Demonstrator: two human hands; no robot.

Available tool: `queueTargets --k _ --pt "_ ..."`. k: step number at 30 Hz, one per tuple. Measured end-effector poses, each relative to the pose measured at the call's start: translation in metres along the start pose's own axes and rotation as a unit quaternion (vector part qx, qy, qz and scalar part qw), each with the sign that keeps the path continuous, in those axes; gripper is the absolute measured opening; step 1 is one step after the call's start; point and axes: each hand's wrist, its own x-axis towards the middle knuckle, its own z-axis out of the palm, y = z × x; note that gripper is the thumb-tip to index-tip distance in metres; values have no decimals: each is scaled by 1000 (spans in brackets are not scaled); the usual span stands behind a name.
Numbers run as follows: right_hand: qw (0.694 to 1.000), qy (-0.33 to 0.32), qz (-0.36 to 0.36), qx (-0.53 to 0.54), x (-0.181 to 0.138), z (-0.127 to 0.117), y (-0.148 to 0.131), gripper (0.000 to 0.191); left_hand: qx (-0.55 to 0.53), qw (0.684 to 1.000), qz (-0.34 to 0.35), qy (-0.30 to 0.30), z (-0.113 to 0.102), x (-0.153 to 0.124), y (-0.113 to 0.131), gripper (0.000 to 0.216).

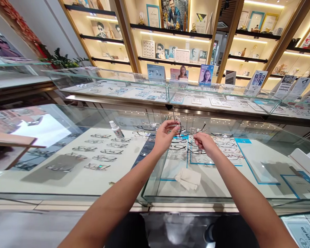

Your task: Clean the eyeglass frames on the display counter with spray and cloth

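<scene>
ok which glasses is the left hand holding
The thin dark-armed eyeglasses, one arm pointing up past the left hand; the rowed pairs farther left lie untouched.

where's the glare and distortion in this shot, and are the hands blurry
Head view: white glare at left on the glass counter, strip lights glowing; head view: shelf posts splay outward at the top, suggesting wide-angle distortion; head view: left hand and right hand look fairly sharp, though the thin glasses are hard to make out.
</scene>
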Motion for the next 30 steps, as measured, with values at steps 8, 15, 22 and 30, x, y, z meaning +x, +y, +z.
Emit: queueTargets --k 8,15,22,30 --pt "987 -87 -122 -61 -15 14 -3 25 89 994 59 -31 1 -7 0 40" --pt "974 -69 -206 -70 -15 18 2 35 89 991 88 -52 2 -9 -5 37" --pt "960 -70 -224 -151 -19 22 10 61 106 987 102 -58 3 -11 -4 35" --pt "935 111 -278 -190 -15 15 8 68 144 980 108 -79 2 -11 -4 31"
